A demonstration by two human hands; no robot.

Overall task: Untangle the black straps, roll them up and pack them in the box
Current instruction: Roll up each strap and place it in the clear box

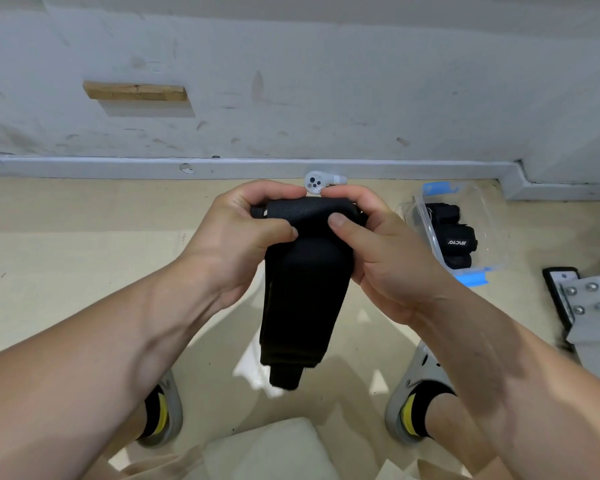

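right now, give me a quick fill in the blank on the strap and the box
1. The left hand and the right hand both grip a strap coloured ____.
2. The clear box sits on the person's ____ side.
3. The rolled straps lie ____ the box.
Missing words: black; right; inside.

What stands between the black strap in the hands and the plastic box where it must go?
Nothing visible: only bare floor lies between the black strap, held in the left hand and right hand, and the clear plastic box.
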